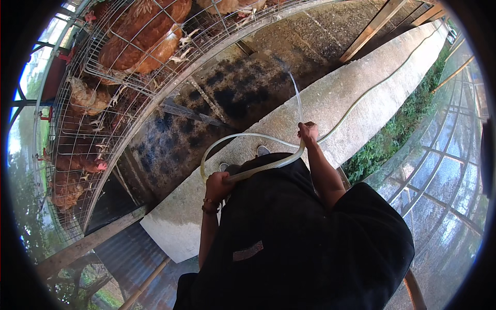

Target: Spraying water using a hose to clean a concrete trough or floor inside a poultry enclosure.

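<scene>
A clear plastic hose [267, 167] runs across my body from one hand to the other. My right hand [309, 132] grips it near its outlet, and a jet of water [297, 93] leaves there toward the dirty floor [240, 93] under the cages. At my waist my left hand [219, 185] is closed around another stretch of the same hose. Between the hands the hose makes a loop that reaches out over the walkway's edge. From beside my right hand it trails away along the concrete walkway [360, 85]. Dark wet patches spot the floor beneath the cages.
Wire cages [128, 85] with several brown hens [147, 35] overhang the floor on the left. A wooden post [372, 31] slants at the walkway's far side. Green plants [391, 143] and netting [438, 174] border the right. Corrugated metal sheeting [131, 248] lies lower left.
</scene>
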A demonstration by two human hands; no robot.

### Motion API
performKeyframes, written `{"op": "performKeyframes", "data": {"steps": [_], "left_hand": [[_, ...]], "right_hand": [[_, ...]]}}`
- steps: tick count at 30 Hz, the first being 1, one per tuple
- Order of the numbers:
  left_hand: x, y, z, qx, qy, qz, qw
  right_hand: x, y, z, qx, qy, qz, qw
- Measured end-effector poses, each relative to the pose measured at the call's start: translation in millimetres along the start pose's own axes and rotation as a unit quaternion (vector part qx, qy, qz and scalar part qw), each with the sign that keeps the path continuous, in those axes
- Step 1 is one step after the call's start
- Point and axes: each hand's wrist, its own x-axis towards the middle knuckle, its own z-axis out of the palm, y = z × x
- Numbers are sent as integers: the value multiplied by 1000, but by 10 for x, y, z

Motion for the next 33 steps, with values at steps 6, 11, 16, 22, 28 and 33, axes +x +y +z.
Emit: {"op": "performKeyframes", "data": {"steps": [6,11,16,22,28,33], "left_hand": [[13,-113,40,5,5,20,1000],[-10,-127,54,8,19,26,999],[-25,-100,50,8,31,36,999],[-36,-78,49,3,35,36,999],[-48,-65,41,-2,12,-9,1000],[-58,-64,47,-2,12,-12,1000]], "right_hand": [[-32,-31,-50,-25,-13,-11,1000],[-103,-149,-24,-24,5,-4,1000],[-61,-146,3,-17,-3,-9,1000],[-27,-153,43,-31,-6,-22,999],[-31,-207,95,-9,-14,-32,999],[-11,-247,122,-18,-21,-38,999]]}}
